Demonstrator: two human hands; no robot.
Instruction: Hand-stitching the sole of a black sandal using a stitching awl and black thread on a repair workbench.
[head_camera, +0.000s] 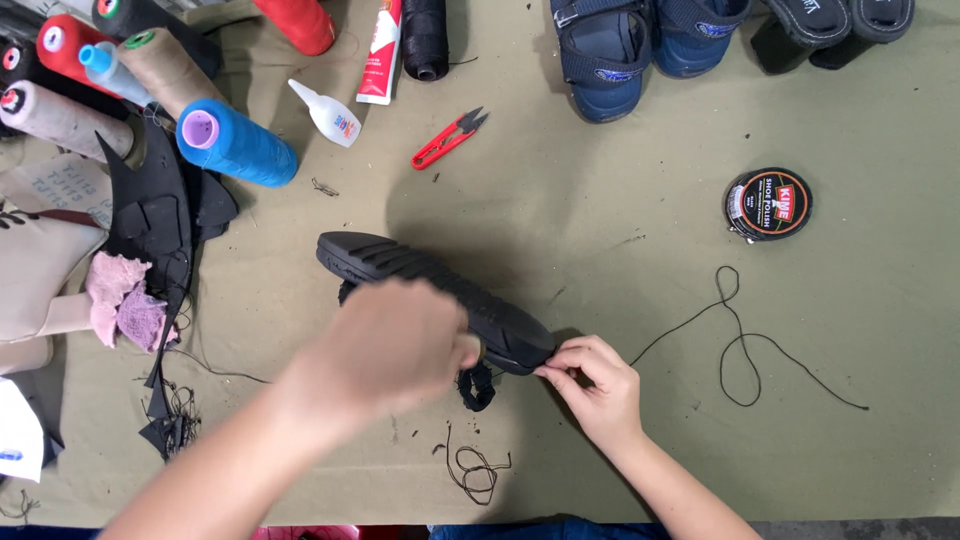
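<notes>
We grip 1 black sandal (440, 285) sole-up mid-table: left hand (385, 345) clamped round it, right hand (597, 385) pinching black thread (740, 340) at its end; nearby 1 red snips (447, 140), 1 polish tin (768, 204), 1 blue spool (237, 143)

Both hands (390, 345) on black sandal (430, 280)

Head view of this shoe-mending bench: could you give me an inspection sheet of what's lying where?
Surface: olive cloth-covered table, creased.
Job's things: black ridged-sole sandal, sole up; long black thread trails right.
Clutter: blue thread cone, red thread snips, white glue bottle, round black polish tin, black leather scraps, blue sandals.
Grippers: left hand covers the sandal; right hand pinches at its end.
Cables: nothing seen.
Surroundings: nothing seen.
</notes>
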